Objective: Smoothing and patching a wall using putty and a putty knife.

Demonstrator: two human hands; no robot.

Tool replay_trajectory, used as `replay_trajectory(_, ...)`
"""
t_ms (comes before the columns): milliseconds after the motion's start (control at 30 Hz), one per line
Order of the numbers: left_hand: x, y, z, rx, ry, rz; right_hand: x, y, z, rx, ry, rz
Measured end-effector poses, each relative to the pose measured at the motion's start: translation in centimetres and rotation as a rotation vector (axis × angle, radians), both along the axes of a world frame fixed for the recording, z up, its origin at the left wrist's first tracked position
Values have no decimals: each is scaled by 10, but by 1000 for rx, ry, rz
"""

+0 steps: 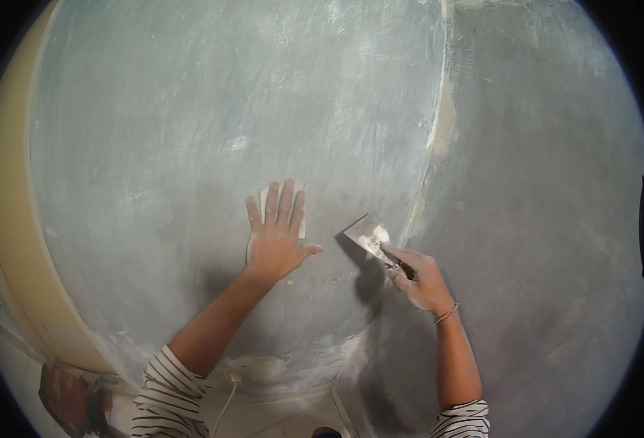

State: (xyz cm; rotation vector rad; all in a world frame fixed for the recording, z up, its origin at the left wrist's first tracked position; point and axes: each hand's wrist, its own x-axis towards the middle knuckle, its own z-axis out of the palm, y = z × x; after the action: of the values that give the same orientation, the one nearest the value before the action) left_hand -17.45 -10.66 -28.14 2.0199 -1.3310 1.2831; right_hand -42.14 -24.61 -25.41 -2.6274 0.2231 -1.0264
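Observation:
My left hand (276,237) lies flat against the grey wall (154,146), its fingers stretched out and the thumb spread to the right. Under its palm and fingers is a thin whitish sheet (302,228), mostly covered, pressed to the wall; whether it is paper or sandpaper I cannot tell. To the right, my right hand (420,281) is closed round the handle of a putty knife (358,228). White filler clings to the knife's wide metal blade, which points up and left. The blade's edge is at or just off the wall; a shadow falls beside it.
A rough pale corner seam (438,139) divides this wall from a darker one (541,182) on the right. A cream-coloured frame (15,182) borders the left side. Low down are a white cable (225,409) and a reddish, dark-edged object (74,398).

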Motion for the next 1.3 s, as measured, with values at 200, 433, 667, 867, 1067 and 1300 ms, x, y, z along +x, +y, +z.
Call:
replay_trajectory(200,-4,-34,51,15,-229,6,-10,-16,12,84,-130,101)
replay_trajectory(433,-16,-82,131,-309,-275,36,-3,-27,35,165,-242,105)
replay_trajectory(667,-26,-76,0,-78,-141,-70,-10,-28,23,11,-179,-17)
replay_trajectory(867,-28,-81,93,-308,-234,25,-5,-29,14,-73,-224,-54)
replay_trajectory(1067,-28,-65,-3,-78,-196,58,-21,-22,19,-22,-143,-101)
replay_trajectory(1300,-26,-86,54,-180,-176,17,-23,-23,17,-30,-167,-91)
